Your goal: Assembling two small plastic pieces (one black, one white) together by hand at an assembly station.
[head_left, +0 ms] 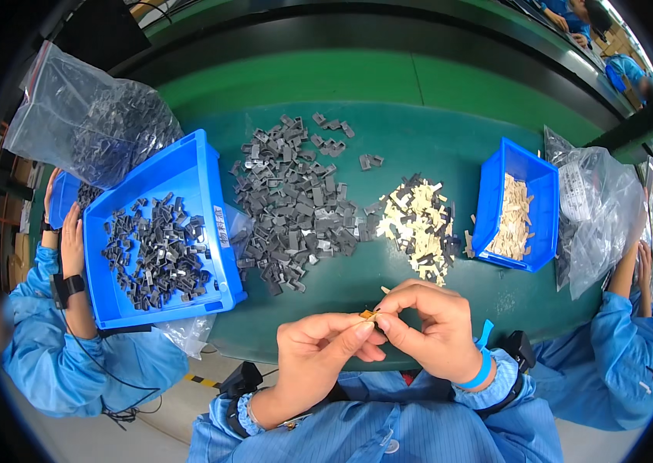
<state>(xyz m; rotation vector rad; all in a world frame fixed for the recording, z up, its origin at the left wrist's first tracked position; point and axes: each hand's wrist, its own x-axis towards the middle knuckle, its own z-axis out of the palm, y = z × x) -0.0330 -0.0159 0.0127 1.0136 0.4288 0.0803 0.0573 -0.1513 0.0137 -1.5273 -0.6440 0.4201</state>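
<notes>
Close to the table's front edge, my left hand (pixel 319 343) and my right hand (pixel 434 332) meet fingertip to fingertip. Between them is a small yellowish piece with a dark part (pixel 368 315); its exact kind is too small to make out. Both hands pinch it with thumb and forefinger, which cover most of it. Just beyond my hands lies a pile of cream and black strips (pixel 415 224). Left of that spreads a larger heap of dark grey plastic clips (pixel 288 197), a few lying apart at its far side.
A large blue bin (pixel 214 193) with dark pieces stands left; a smaller blue bin (pixel 546 204) of beige strips stands right. Clear plastic bags (pixel 60 116) (pixel 604 208) lie beyond each. Co-workers' arms (pixel 72 255) (pixel 624 270) reach in from both sides. The green table (pixel 450 139) backs onto a ledge.
</notes>
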